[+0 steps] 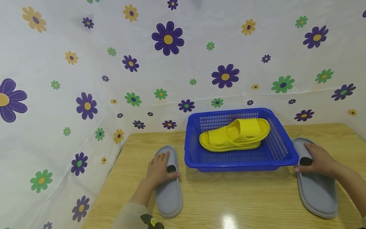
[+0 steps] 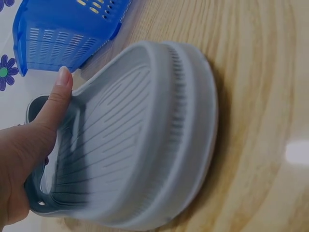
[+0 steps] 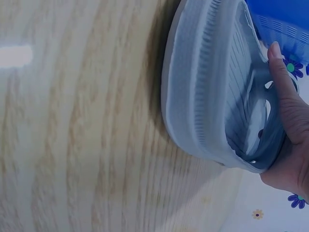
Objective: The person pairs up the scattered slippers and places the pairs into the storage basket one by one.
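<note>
Two grey slippers rest on the wooden table, one either side of a blue basket (image 1: pixel 190 165). My left hand (image 1: pixel 158 170) grips the left grey slipper (image 1: pixel 169 200) across its strap, the thumb at the inner edge beside the foot opening. On the other side, my right hand (image 1: pixel 320 160) holds the right grey slipper (image 1: pixel 318 192) the same way, thumb toward the basket. Both toes point away from me. The wrist views show the ridged footbed of the left slipper (image 2: pixel 111 130) and the thick sole edge of the right slipper (image 3: pixel 193 96). Inside the basket lie yellow slippers (image 1: pixel 223 138), one overlapping the other.
The perforated basket stands toward the back of the wooden table (image 1: pixel 228 194), close to the flower-patterned white sheet (image 1: pixel 194 57) behind. The same sheet runs down the table's left side. A light reflection shines near the front of the tabletop.
</note>
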`<state>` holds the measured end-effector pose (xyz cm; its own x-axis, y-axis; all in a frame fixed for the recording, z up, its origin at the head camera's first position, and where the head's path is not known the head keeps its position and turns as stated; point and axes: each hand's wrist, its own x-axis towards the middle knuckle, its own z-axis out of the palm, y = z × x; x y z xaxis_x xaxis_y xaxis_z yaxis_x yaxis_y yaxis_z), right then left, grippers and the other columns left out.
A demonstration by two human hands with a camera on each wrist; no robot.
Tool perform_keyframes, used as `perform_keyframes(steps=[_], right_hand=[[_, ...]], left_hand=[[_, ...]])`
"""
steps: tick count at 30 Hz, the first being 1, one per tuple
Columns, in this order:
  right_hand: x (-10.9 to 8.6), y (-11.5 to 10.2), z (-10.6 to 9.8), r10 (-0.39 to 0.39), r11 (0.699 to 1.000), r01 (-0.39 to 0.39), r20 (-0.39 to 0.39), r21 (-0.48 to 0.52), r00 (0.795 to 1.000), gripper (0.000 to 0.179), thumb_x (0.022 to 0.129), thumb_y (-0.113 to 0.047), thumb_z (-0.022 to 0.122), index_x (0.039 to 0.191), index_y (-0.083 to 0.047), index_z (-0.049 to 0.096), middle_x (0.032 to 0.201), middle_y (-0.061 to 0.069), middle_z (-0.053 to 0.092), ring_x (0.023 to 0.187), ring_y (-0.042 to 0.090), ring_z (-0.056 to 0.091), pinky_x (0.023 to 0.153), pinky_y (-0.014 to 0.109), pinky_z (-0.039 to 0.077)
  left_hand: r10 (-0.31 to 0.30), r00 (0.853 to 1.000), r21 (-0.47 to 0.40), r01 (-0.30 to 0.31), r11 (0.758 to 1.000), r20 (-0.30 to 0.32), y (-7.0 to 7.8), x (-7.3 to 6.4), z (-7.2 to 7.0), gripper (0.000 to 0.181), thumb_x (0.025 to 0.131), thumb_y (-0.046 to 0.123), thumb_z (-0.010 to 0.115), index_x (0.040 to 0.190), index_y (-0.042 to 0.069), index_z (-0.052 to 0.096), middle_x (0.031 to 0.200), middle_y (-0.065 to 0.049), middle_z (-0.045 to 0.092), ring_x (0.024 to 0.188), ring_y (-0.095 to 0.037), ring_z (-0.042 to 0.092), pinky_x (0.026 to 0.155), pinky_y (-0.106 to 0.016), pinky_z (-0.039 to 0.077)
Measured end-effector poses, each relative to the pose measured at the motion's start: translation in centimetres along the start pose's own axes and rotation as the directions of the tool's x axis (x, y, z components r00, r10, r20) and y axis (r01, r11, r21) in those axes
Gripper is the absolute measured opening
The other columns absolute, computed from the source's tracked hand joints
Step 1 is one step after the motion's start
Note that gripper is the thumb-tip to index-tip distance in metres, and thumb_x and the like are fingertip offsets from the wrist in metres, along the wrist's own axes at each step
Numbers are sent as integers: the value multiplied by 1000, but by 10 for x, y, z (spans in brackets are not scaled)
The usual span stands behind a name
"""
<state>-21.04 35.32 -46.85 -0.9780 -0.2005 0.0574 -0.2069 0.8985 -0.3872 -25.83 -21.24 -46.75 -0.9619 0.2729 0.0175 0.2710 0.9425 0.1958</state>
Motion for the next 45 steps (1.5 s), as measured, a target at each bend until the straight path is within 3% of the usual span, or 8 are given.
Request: perform_keyframes(steps=[20, 24, 31, 38, 45], right_hand=[[-16, -4, 3, 53, 998, -53, -3, -16, 999, 108, 68, -44, 80, 128, 30, 26, 124, 53, 31, 112, 65, 31, 93, 70, 27], [-17, 0, 5, 29, 1000, -29, -15, 0, 999, 105, 69, -42, 80, 132, 25, 28, 126, 50, 32, 112, 64, 32, 91, 71, 28], [-14, 12, 8, -122, 986, 137, -148, 95, 981, 102, 62, -29, 85, 140, 8, 32, 127, 41, 39, 109, 63, 35, 84, 73, 29], [-12, 12, 15, -159, 977, 184, -210, 103, 965, 107, 60, -31, 86, 147, -6, 29, 127, 39, 39, 108, 63, 36, 86, 74, 24], [-18, 11, 17, -131, 983, 157, -240, 95, 962, 107, 60, -31, 87, 146, -4, 30, 125, 38, 39, 108, 62, 36, 84, 75, 25]], left_hand=[[-30, 998, 21, 31, 999, -61, 15, -19, 3, 107, 69, 65, 70, 144, -1, 32, 138, -26, 42, 130, -43, 36, 105, -60, 28], [5, 999, -20, -6, 1000, -39, 11, -18, 2, 106, 71, 63, 70, 146, -2, 29, 144, -29, 35, 135, -44, 30, 110, -59, 22], [155, 988, -33, -156, 987, -13, -9, -10, 4, 105, 69, 63, 70, 146, 2, 31, 149, -27, 29, 139, -41, 25, 112, -58, 18], [163, 985, -33, -164, 986, -50, -17, -10, 5, 104, 66, 63, 72, 146, 7, 35, 147, -23, 35, 137, -40, 29, 111, -59, 19], [168, 982, -35, -171, 985, -84, -7, -13, 5, 102, 66, 61, 73, 144, 6, 38, 144, -25, 38, 134, -42, 34, 109, -61, 21]])
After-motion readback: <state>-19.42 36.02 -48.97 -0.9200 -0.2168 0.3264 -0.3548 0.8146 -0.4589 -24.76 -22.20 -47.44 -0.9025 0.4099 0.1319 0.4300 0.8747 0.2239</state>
